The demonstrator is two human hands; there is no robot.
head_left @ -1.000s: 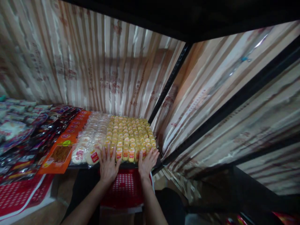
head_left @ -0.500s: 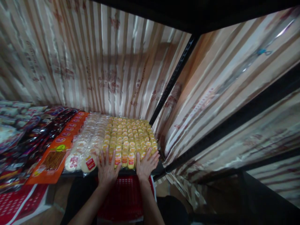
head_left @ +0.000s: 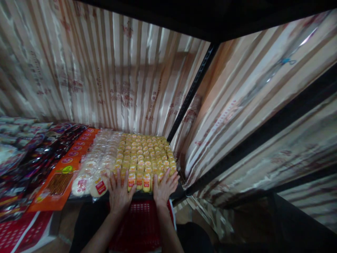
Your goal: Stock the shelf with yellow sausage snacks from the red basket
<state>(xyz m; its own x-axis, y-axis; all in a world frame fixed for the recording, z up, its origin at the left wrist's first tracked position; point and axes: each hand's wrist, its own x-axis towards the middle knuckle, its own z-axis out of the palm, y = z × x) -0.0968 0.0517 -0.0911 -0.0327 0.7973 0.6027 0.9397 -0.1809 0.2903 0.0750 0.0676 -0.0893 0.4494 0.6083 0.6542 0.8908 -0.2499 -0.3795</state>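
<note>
Rows of small yellow wrapped snacks (head_left: 139,161) with red and orange labels fill the right end of a dark shelf. My left hand (head_left: 120,191) lies against their front left edge, fingers spread and pointing away from me. At the front right corner of the same rows, my right hand (head_left: 164,188) rests with its fingers spread. Both palms face the snacks, and neither hand is closed round anything. Just left of my left hand are round pale wrapped cakes (head_left: 98,186) with red labels, stacked in rows running back.
Orange packets (head_left: 56,182) of brown sticks and dark shiny packets (head_left: 31,158) lie farther left. Below my hands stands a red basket (head_left: 139,225); another red basket (head_left: 23,228) is at lower left. A black shelf post (head_left: 193,93) rises behind, before printed plastic sheeting (head_left: 126,73).
The view has shifted slightly, so the shelf sits a little lower in the picture. Both hands stay spread against the front of the yellow snacks, with hardly any movement.
</note>
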